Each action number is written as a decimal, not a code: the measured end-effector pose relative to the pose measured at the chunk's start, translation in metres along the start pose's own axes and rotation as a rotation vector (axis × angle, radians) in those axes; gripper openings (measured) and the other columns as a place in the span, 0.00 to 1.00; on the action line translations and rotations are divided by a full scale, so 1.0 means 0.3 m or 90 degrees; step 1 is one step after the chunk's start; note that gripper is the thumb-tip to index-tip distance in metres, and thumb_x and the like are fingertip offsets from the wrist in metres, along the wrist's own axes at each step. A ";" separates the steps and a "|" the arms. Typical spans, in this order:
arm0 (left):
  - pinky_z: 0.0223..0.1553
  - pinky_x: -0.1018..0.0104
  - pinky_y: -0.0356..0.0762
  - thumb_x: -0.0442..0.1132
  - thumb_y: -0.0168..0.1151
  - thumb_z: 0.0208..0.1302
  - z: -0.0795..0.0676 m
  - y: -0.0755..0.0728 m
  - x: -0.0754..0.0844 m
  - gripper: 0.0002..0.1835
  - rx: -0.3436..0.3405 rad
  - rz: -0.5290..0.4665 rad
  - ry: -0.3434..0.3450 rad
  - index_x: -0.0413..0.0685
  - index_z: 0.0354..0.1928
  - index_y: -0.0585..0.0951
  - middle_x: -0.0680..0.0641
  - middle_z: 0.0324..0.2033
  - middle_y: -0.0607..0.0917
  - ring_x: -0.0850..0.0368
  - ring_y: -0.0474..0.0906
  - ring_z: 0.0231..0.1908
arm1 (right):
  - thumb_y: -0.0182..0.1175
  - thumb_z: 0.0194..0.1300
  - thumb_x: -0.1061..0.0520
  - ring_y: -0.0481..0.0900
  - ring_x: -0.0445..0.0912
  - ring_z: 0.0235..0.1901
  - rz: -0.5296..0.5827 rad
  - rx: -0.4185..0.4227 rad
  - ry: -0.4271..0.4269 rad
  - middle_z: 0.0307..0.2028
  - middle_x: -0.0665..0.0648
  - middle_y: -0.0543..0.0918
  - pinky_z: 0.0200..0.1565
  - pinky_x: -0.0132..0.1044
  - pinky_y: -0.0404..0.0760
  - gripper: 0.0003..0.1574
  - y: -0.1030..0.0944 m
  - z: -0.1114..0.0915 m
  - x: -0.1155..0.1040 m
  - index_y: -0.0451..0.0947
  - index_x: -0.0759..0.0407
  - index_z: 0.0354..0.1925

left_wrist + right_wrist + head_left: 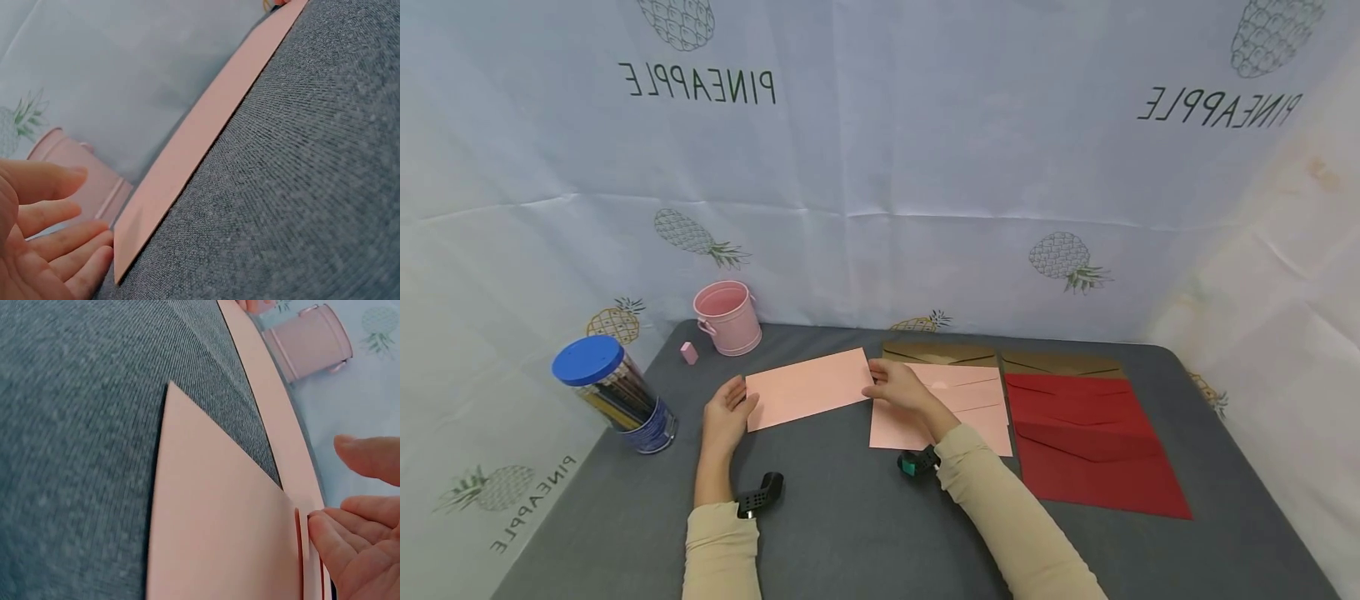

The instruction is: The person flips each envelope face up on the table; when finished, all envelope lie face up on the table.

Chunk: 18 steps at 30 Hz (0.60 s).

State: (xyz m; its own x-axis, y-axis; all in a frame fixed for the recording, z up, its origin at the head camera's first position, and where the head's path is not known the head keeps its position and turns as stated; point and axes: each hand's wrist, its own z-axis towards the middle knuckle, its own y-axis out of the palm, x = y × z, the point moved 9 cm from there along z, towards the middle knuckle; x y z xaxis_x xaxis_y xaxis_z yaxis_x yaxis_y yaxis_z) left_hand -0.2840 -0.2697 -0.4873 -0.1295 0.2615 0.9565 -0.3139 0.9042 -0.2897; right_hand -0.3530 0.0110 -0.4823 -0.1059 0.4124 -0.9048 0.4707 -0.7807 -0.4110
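A pink envelope (808, 390), smooth side up, lies slightly slanted on the grey table between the two hands. My left hand (724, 415) is at its left end; in the left wrist view the fingertips (100, 253) meet the short edge and the thumb stands apart. At the opposite end is my right hand (906, 390), its straight fingers (331, 534) right at the edge and the thumb raised away. Under the right hand more pink envelopes (977, 404) lie overlapped, their flap lines showing.
Red envelopes (1090, 442) overlap at the right, with gold envelopes (1060, 364) behind. Back left stands a small pink bucket (730, 321), near a pink block (688, 353). A blue-lidded clear jar of pencils (617, 396) stands at the left edge. A pineapple-print cloth (880, 167) hangs behind the table.
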 end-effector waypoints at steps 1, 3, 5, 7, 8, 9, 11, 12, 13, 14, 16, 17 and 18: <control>0.67 0.52 0.60 0.34 0.55 0.67 -0.001 0.000 0.002 0.31 0.004 -0.004 0.003 0.32 0.68 0.60 0.32 0.66 0.64 0.41 0.61 0.68 | 0.61 0.64 0.60 0.65 0.55 0.66 0.002 0.005 0.001 0.67 0.65 0.65 0.63 0.46 0.70 0.39 -0.001 -0.001 -0.001 0.58 0.69 0.68; 0.67 0.52 0.60 0.32 0.55 0.67 -0.004 -0.001 0.007 0.30 0.014 -0.018 0.009 0.32 0.68 0.60 0.32 0.66 0.64 0.41 0.61 0.67 | 0.60 0.64 0.61 0.65 0.56 0.66 0.012 0.015 0.004 0.67 0.65 0.66 0.61 0.45 0.72 0.38 -0.003 -0.001 0.000 0.58 0.69 0.68; 0.66 0.53 0.62 0.30 0.55 0.66 -0.007 -0.008 0.014 0.29 0.032 -0.042 0.020 0.31 0.67 0.61 0.32 0.66 0.65 0.41 0.62 0.67 | 0.60 0.64 0.61 0.65 0.56 0.66 0.031 0.022 0.006 0.66 0.66 0.66 0.60 0.45 0.73 0.37 -0.005 -0.002 0.000 0.59 0.69 0.68; 0.65 0.57 0.64 0.28 0.55 0.66 -0.009 -0.020 0.017 0.27 0.061 -0.060 0.028 0.33 0.66 0.64 0.34 0.65 0.67 0.44 0.64 0.66 | 0.59 0.65 0.62 0.66 0.56 0.66 0.049 0.029 0.005 0.66 0.66 0.67 0.58 0.45 0.75 0.37 -0.005 0.000 -0.002 0.58 0.69 0.68; 0.64 0.61 0.66 0.28 0.55 0.66 -0.011 -0.027 0.017 0.27 0.075 -0.067 0.030 0.33 0.66 0.65 0.35 0.65 0.69 0.45 0.65 0.66 | 0.59 0.64 0.63 0.66 0.56 0.65 0.059 0.032 0.007 0.66 0.66 0.67 0.58 0.44 0.76 0.37 -0.005 0.002 -0.002 0.59 0.69 0.68; 0.62 0.65 0.68 0.27 0.55 0.65 -0.012 -0.033 0.017 0.26 0.089 -0.073 0.031 0.34 0.66 0.66 0.36 0.64 0.70 0.46 0.66 0.65 | 0.59 0.64 0.63 0.66 0.56 0.65 0.065 0.037 0.005 0.66 0.66 0.67 0.57 0.44 0.76 0.37 -0.006 0.003 -0.005 0.59 0.69 0.68; 0.59 0.72 0.70 0.26 0.54 0.65 -0.013 -0.048 0.014 0.25 0.115 -0.089 0.028 0.36 0.65 0.67 0.38 0.63 0.72 0.48 0.67 0.64 | 0.59 0.64 0.64 0.67 0.56 0.65 0.083 0.047 0.005 0.65 0.66 0.67 0.57 0.44 0.76 0.37 -0.006 0.007 -0.012 0.59 0.69 0.68; 0.57 0.74 0.71 0.25 0.54 0.65 -0.014 -0.054 0.012 0.25 0.126 -0.101 0.025 0.36 0.65 0.68 0.39 0.63 0.72 0.49 0.68 0.64 | 0.58 0.64 0.65 0.67 0.56 0.64 0.088 0.054 0.004 0.65 0.66 0.68 0.57 0.44 0.76 0.36 -0.006 0.009 -0.016 0.59 0.69 0.68; 0.56 0.76 0.72 0.24 0.53 0.65 -0.016 -0.058 0.012 0.25 0.132 -0.112 0.021 0.37 0.65 0.68 0.39 0.63 0.73 0.49 0.68 0.64 | 0.58 0.64 0.65 0.68 0.56 0.64 0.100 0.061 0.006 0.65 0.66 0.68 0.57 0.44 0.76 0.36 -0.006 0.011 -0.019 0.59 0.69 0.68; 0.55 0.76 0.72 0.24 0.53 0.65 -0.016 -0.062 0.012 0.25 0.137 -0.130 0.020 0.37 0.64 0.69 0.39 0.62 0.73 0.48 0.68 0.64 | 0.58 0.64 0.65 0.68 0.56 0.63 0.111 0.067 0.012 0.64 0.65 0.69 0.56 0.43 0.77 0.36 -0.006 0.013 -0.019 0.60 0.68 0.68; 0.56 0.75 0.72 0.22 0.52 0.64 -0.017 -0.068 0.013 0.25 0.146 -0.158 0.022 0.35 0.64 0.69 0.38 0.62 0.72 0.47 0.67 0.64 | 0.58 0.64 0.66 0.70 0.56 0.61 0.137 0.077 0.022 0.62 0.65 0.71 0.53 0.42 0.78 0.35 -0.007 0.016 -0.020 0.61 0.67 0.67; 0.57 0.74 0.72 0.22 0.51 0.64 -0.017 -0.068 0.014 0.25 0.147 -0.174 0.023 0.35 0.64 0.69 0.37 0.63 0.72 0.47 0.67 0.64 | 0.58 0.63 0.67 0.70 0.56 0.61 0.150 0.081 0.027 0.61 0.66 0.71 0.51 0.41 0.79 0.35 -0.007 0.017 -0.020 0.61 0.66 0.67; 0.57 0.73 0.72 0.22 0.51 0.64 -0.016 -0.068 0.013 0.25 0.147 -0.184 0.021 0.35 0.64 0.69 0.38 0.63 0.72 0.47 0.67 0.64 | 0.58 0.63 0.67 0.71 0.56 0.59 0.157 0.088 0.032 0.60 0.66 0.72 0.49 0.40 0.80 0.35 -0.009 0.018 -0.017 0.62 0.66 0.67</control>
State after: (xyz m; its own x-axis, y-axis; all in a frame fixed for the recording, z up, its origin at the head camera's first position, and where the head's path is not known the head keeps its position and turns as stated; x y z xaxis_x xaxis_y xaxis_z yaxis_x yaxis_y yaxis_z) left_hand -0.2735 -0.2853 -0.4775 0.0250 0.0208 0.9995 -0.5379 0.8430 -0.0041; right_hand -0.3584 0.0085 -0.4773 0.0414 0.2222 -0.9741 0.3532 -0.9153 -0.1938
